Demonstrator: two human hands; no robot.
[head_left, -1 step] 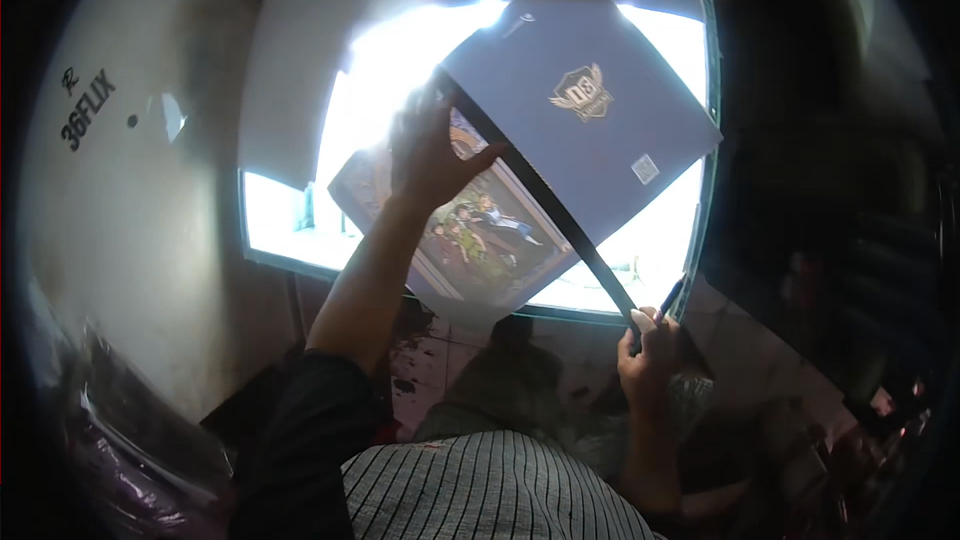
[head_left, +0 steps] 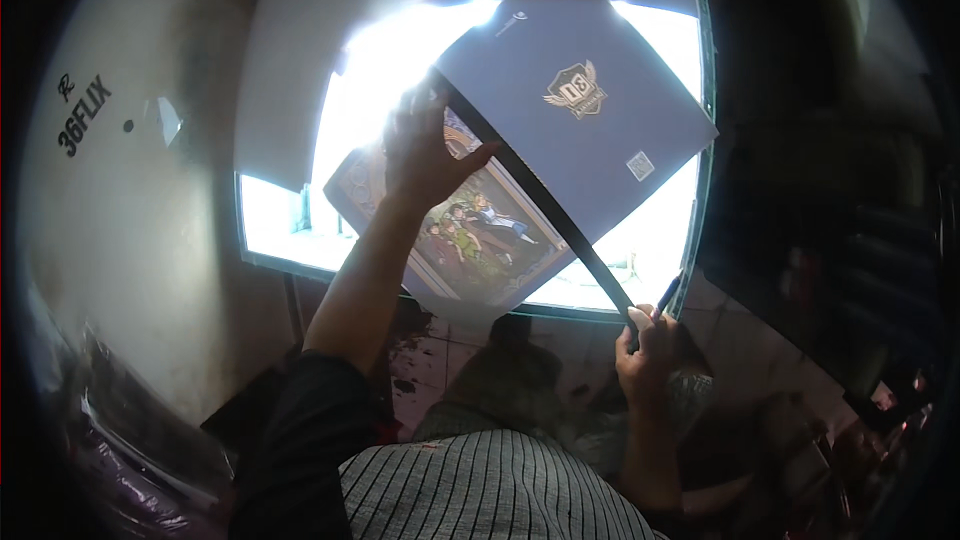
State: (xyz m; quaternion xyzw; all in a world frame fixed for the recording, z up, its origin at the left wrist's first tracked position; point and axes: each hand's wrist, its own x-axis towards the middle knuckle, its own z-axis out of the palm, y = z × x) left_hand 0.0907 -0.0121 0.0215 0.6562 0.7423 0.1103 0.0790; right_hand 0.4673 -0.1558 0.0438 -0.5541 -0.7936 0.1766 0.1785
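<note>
A long, dark ruler-like strip (head_left: 570, 232) lies diagonally over a glowing light table (head_left: 660, 225). My left hand (head_left: 420, 150) has its fingers stretched out and its thumb spread, resting beside the strip's upper end; glare blurs the fingertips. Closed around the strip's lower end is my right hand (head_left: 648, 340), with a slim dark pen-like tool (head_left: 669, 294) sticking up from it. On the strip's far right side is a dark blue sheet (head_left: 625, 105) with a winged emblem. Its other side shows a sheet with a colourful cartoon picture (head_left: 480, 240), partly under my left hand and forearm.
A pale sheet (head_left: 285, 70) covers the light table's left and far portions. Farther left stands a whitish panel (head_left: 130, 210) with dark lettering. Shiny clear plastic wrapping (head_left: 130, 460) lies at the lower left. Tiled floor (head_left: 425, 370) with dark spots shows below the table.
</note>
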